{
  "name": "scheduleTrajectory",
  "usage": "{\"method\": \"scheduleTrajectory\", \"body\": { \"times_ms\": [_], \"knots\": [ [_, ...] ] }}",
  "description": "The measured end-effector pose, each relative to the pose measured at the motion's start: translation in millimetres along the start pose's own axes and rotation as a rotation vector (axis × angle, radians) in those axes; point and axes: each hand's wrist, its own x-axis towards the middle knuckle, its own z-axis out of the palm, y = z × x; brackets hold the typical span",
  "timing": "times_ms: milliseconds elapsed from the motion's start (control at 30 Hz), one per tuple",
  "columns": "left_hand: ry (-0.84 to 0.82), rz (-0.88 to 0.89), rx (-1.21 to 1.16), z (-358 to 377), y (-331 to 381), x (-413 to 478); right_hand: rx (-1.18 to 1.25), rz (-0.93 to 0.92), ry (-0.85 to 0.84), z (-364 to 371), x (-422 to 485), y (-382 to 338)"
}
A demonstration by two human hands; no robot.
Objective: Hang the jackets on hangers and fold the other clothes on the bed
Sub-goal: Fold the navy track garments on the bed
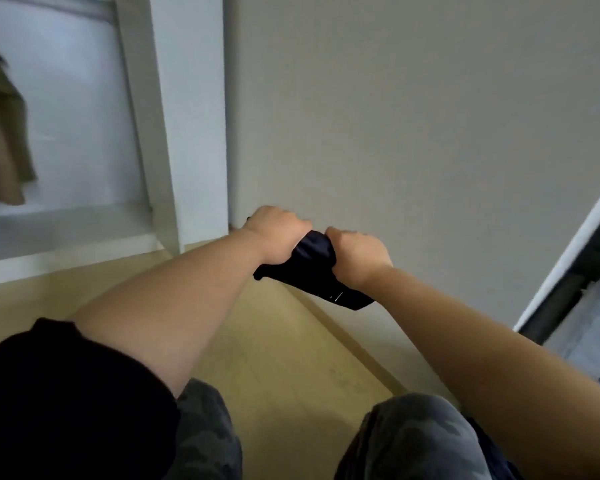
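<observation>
Both my hands hold one small dark navy garment (317, 271) bunched up in front of me, above the floor near the wall. My left hand (278, 233) grips its left end with curled fingers. My right hand (357, 254) grips its right end the same way. The cloth hangs down between and below my wrists. A beige jacket (0, 126) hangs at the far left inside an open white wardrobe (174, 133). No hanger shows in my hands.
A plain grey wall (413, 116) fills the view ahead. Light wooden floor (264, 341) lies below. At the right edge is a white-framed bed (568, 258) with pale bedding and a dark item on it. My knees in camouflage shorts are at the bottom.
</observation>
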Motion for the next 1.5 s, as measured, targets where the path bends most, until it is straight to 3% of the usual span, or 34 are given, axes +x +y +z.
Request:
{"method": "scheduleTrajectory", "body": {
  "times_ms": [367,567,700,867,1100,1233,1367,1500],
  "knots": [
    [-0.126,-0.279,0.038,133.5,-179.7,-36.2,-0.217,-0.380,0.001,101.3,183.8,-135.4],
    [-0.190,-0.373,0.010,214.0,-279.1,14.3,-0.168,-0.555,0.011,165.8,315.8,-162.3],
    [-0.181,-0.373,-0.014,210.3,-330.3,58.1,-0.167,-0.583,0.014,153.0,387.6,-160.5],
    [-0.173,-0.432,-0.012,111.2,-427.9,93.4,-0.129,-0.620,0.051,45.7,474.7,-183.4],
    [-0.046,-0.547,0.107,-128.9,-632.1,104.4,-0.054,-0.641,0.215,-218.7,611.1,-278.7],
    [-0.013,-0.622,0.112,-224.6,-729.8,92.6,-0.008,-0.607,0.253,-339.5,668.6,-339.2],
    [0.019,-0.653,0.101,-276.8,-811.2,85.2,0.023,-0.564,0.277,-404.0,726.7,-389.1],
    [0.080,-0.654,0.083,-285.5,-884.3,88.7,0.060,-0.576,0.378,-423.7,791.3,-425.2]
  ]
}}
